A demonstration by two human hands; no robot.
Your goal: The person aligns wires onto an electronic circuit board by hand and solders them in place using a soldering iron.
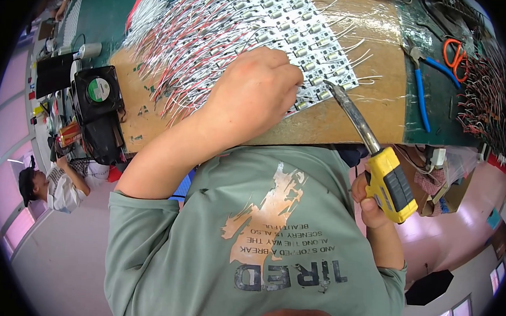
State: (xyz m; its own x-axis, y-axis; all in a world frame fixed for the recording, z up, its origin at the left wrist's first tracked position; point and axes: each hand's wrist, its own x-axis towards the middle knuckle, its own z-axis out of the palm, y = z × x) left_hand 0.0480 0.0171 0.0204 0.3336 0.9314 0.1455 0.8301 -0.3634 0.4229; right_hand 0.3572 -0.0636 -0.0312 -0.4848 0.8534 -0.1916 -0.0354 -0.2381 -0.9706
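A panel of small white circuit boards (322,44) lies on the brown work board, with rows of components and many red and white wires (184,45) fanning off to the left. My left hand (256,89) rests over the panel's near edge, fingers curled and pressed together; whatever they pinch is hidden under the hand. In my right hand (369,203) is a gun-shaped soldering iron (392,182) with a yellow and black body, its fingers wrapped round the handle. The iron's dark metal tip points up-left, at or just above the panel's near right part; contact is unclear.
Right of the brown work board (384,56) lie blue-handled cutters (421,92), red-handled scissors (455,57) and a heap of dark, red and white wires (491,96). A black fan (99,90) stands at the left. Farther left is another person (57,185).
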